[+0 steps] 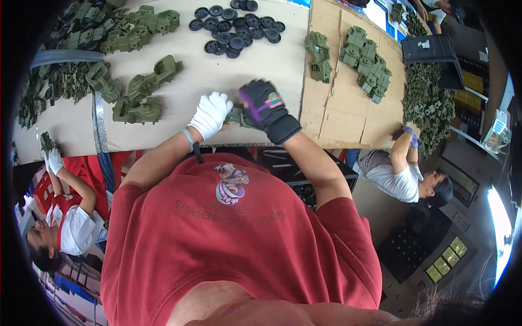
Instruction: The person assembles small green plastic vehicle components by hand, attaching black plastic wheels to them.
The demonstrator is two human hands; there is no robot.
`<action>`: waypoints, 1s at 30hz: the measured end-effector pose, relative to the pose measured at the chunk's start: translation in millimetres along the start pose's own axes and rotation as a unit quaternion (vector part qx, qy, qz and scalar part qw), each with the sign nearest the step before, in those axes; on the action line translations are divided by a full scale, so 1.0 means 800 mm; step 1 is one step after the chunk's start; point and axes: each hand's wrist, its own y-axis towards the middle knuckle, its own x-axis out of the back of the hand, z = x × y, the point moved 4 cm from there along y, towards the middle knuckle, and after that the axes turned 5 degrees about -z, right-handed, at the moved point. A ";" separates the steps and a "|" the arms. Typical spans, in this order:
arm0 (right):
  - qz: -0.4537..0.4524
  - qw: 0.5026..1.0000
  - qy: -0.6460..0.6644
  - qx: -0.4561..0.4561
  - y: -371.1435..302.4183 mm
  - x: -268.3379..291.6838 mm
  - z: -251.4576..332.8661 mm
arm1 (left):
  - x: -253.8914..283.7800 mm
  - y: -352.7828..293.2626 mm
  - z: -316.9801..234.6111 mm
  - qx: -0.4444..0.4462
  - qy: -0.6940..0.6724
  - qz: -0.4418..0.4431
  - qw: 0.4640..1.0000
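My left hand (pixel 211 115), in a white glove, is closed at one end of a green plastic toy vehicle part (pixel 236 116) at the table's near edge. My right hand (pixel 266 107), in a black and purple padded glove, is closed over the other end. Most of this part is hidden by the gloves. Left of my hands lie green toy vehicle bodies, one (pixel 137 110) close to my left wrist and a longer one (pixel 155 77) behind it. Beyond my hands is a spread of black toy wheels (pixel 237 42).
More green bodies (pixel 142 27) are heaped at the far left. On the brown cardboard (pixel 331 108) to the right sits a cluster of bodies (pixel 367 62). A large pile of small green parts (pixel 428 108) lies farther right, near a dark crate (pixel 429 50). Co-workers sit at both sides.
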 end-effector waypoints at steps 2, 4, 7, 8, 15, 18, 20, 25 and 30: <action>-0.001 0.998 0.023 0.067 -0.003 -0.027 0.006 | 0.001 -0.004 0.001 -0.005 -0.003 -0.012 1.000; 0.045 0.994 0.022 -0.093 -0.008 -0.040 -0.009 | -0.007 -0.003 0.001 -0.018 -0.026 -0.017 0.999; -0.045 0.948 0.058 -0.309 -0.026 -0.033 -0.001 | -0.027 -0.001 -0.003 -0.020 -0.043 -0.028 0.998; -0.103 0.930 0.055 -0.350 -0.039 -0.047 -0.011 | -0.024 0.003 -0.005 -0.031 -0.043 -0.024 0.998; 0.097 0.993 0.041 0.046 0.012 -0.022 0.012 | -0.031 0.005 0.000 -0.028 -0.037 -0.030 0.998; 0.131 0.990 0.044 -0.031 0.008 -0.038 -0.004 | -0.026 0.005 0.005 -0.039 -0.043 -0.038 0.998; 0.128 0.990 0.035 -0.045 0.005 -0.041 -0.006 | -0.019 -0.003 0.009 -0.033 -0.047 -0.032 0.998; -0.307 0.884 0.247 -0.250 0.019 0.016 -0.068 | 0.090 -0.005 0.073 0.112 -0.062 -0.077 0.989; -0.452 0.790 0.291 -0.295 -0.011 0.065 -0.081 | 0.230 0.014 0.301 0.281 -0.599 -0.264 0.702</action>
